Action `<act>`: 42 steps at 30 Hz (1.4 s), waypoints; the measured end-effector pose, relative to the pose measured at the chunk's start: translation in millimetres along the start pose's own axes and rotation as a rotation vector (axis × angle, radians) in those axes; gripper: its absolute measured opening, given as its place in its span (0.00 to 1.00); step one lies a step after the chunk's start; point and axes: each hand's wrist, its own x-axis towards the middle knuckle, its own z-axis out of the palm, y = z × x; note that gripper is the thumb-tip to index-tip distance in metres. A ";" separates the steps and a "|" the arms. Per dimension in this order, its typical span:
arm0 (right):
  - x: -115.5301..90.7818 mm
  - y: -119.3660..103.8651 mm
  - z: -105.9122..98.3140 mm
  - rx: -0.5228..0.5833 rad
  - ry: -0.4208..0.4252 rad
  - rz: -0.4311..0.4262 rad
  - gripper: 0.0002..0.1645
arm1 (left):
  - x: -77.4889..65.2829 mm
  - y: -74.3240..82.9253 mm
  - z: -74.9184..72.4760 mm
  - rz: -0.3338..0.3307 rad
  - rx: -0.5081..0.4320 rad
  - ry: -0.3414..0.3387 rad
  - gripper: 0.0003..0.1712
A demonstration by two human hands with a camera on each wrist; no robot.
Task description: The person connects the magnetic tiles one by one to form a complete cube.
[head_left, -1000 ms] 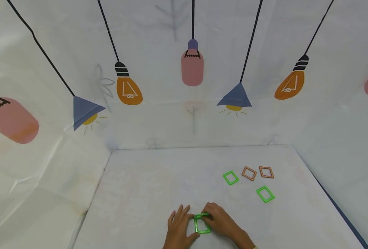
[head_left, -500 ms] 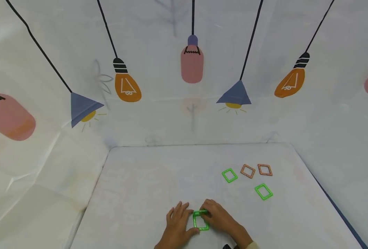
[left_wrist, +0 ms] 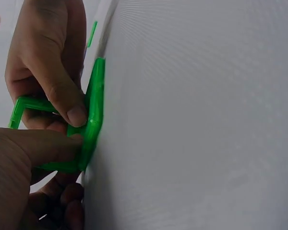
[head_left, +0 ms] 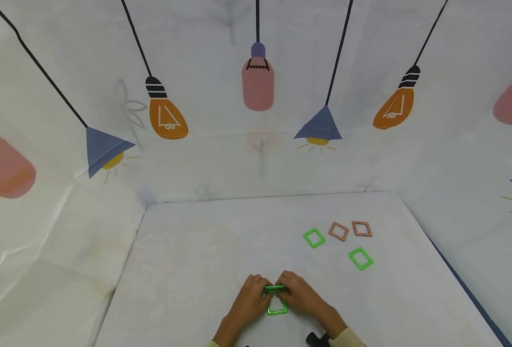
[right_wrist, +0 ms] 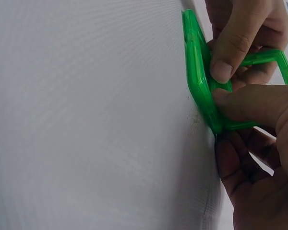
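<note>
Both hands meet at a pair of green open-centred square magnetic tiles near the front of the table. One green tile point(head_left: 277, 313) lies flat on the tabletop. Along its far edge a second green tile point(left_wrist: 33, 102) stands up from it. My left hand point(head_left: 252, 298) pinches the standing tile at its left side, thumb toward me. From the other side my right hand point(head_left: 300, 293) pinches the same tile, and the two thumbs point(right_wrist: 222, 72) come close together on it. Fingers hide much of the standing tile in both wrist views.
Farther back on the right of the white table point(head_left: 186, 250) lie two more green tiles point(head_left: 361, 259) and two orange tiles point(head_left: 361, 229), all flat. A black object point(head_left: 318, 339) sits by the right wrist. A white sheet printed with lamps point(head_left: 257, 82) rises behind the table.
My left hand has left its spread pose beside the flat tile and now pinches the second tile together with my right hand. That tile stands up more. The head view has shifted slightly.
</note>
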 end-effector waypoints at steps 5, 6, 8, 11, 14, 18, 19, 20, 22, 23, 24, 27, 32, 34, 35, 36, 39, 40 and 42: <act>-7.6 8.7 -10.1 0.004 0.062 0.056 0.12 | -0.2 0.3 1.2 -0.037 -0.005 0.029 0.08; -10.9 12.3 -14.3 0.004 0.089 0.081 0.12 | -0.3 0.6 1.4 -0.044 -0.008 0.031 0.08; -18.6 20.3 -24.9 -0.003 0.171 0.131 0.11 | -0.9 0.9 2.1 -0.071 -0.017 0.021 0.08; -34.0 37.5 -45.3 -0.071 0.329 0.202 0.09 | -2.4 1.3 3.2 -0.104 -0.021 0.000 0.08; -51.5 57.9 -71.4 -0.170 0.476 0.307 0.06 | -2.6 2.0 4.5 -0.117 -0.028 -0.005 0.08; -70.9 79.9 -104.6 -0.234 0.555 0.563 0.09 | -3.3 2.8 5.7 -0.124 -0.025 0.018 0.08; -74.5 84.2 -110.9 -0.229 0.541 0.643 0.15 | -3.6 2.9 6.1 -0.131 -0.019 0.028 0.08; -77.5 87.8 -116.4 -0.218 0.512 0.717 0.21 | -3.9 2.9 6.6 -0.142 -0.013 0.035 0.09; -82.0 94.5 -124.0 -0.193 0.428 0.840 0.32 | -4.4 3.2 7.8 -0.165 -0.006 0.049 0.10; -83.9 97.3 -126.5 -0.184 0.386 0.880 0.37 | -4.3 3.6 8.3 -0.179 -0.005 0.055 0.10; -85.2 99.5 -128.1 -0.176 0.344 0.911 0.41 | -3.8 3.7 9.3 -0.191 -0.002 0.059 0.10; -87.3 105.2 -129.2 -0.182 0.300 0.932 0.45 | -1.5 4.8 11.9 -0.202 0.010 0.072 0.11; -85.9 106.1 -124.0 -0.197 0.333 0.893 0.37 | 0.1 6.4 12.8 -0.218 0.006 0.080 0.11; -84.9 104.8 -122.4 -0.175 0.345 0.878 0.35 | 0.0 6.8 12.7 -0.241 -0.013 0.067 0.11; -84.4 104.3 -121.7 -0.161 0.347 0.870 0.35 | -0.2 6.8 12.7 -0.250 -0.023 0.060 0.11; -83.8 103.9 -120.9 -0.145 0.346 0.862 0.33 | -0.6 6.7 13.0 -0.256 -0.031 0.057 0.11; -81.0 103.1 -117.8 -0.137 0.329 0.812 0.24 | -0.3 6.4 12.8 -0.265 -0.041 0.055 0.10; -79.6 102.9 -116.5 -0.145 0.325 0.786 0.21 | 0.0 6.2 12.6 -0.262 -0.046 0.059 0.10; -77.0 101.6 -113.1 -0.181 0.324 0.740 0.15 | 0.5 6.3 12.2 -0.260 -0.051 0.063 0.09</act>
